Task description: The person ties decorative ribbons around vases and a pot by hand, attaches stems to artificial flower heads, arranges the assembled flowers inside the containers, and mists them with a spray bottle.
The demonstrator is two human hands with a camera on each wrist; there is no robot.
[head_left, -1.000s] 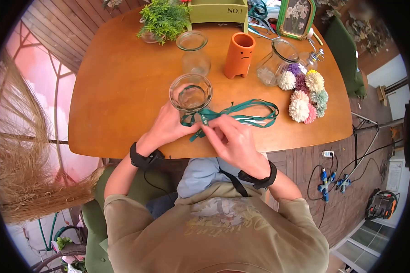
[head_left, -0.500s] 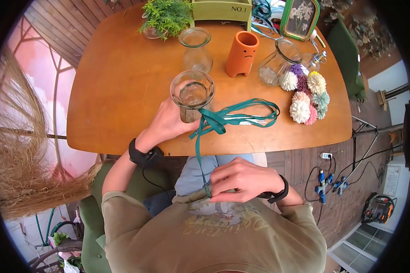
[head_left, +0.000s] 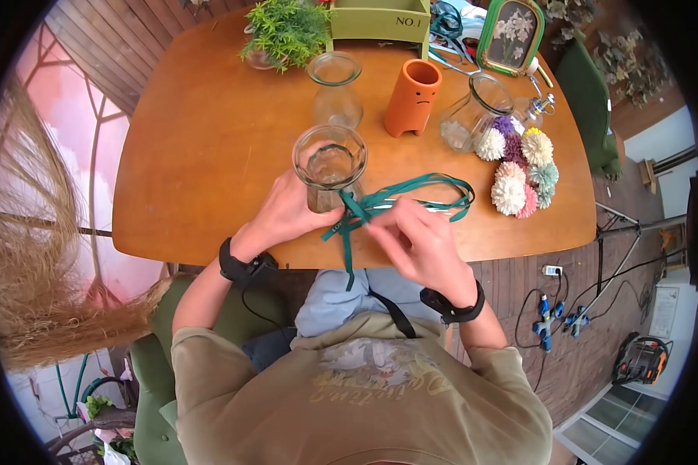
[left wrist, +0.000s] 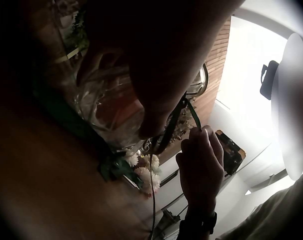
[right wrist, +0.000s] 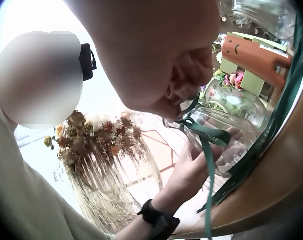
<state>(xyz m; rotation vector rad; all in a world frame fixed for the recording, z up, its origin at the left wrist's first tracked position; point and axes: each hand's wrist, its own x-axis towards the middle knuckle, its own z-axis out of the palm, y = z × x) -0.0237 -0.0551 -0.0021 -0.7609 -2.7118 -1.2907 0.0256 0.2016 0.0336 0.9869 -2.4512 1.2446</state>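
My left hand [head_left: 281,209] grips the side of a clear glass vase [head_left: 329,169] with a wide rim, near the table's front edge. A dark green ribbon [head_left: 354,208] is wrapped at the vase's neck, with a loop and a tail hanging down its front. To the right of the vase, my right hand [head_left: 420,239] pinches part of the ribbon between thumb and fingers. From the right wrist, the ribbon loop [right wrist: 211,134] shows at the neck, with the left hand [right wrist: 184,175] around the glass. More looped ribbon [head_left: 450,184] lies right of the vase.
Behind stand another glass vase [head_left: 336,97], an orange pot [head_left: 415,101] with a frowning face and a third glass vase [head_left: 461,124]. Pompom flowers [head_left: 520,170] lie at the right. A green plant [head_left: 287,35], a green planter box [head_left: 380,23] and a picture frame [head_left: 512,39] line the back.
The right hand pulled a ribbon end down toward the body, then let it go and came back up to the ribbon at the vase. The left hand keeps its hold on the vase.
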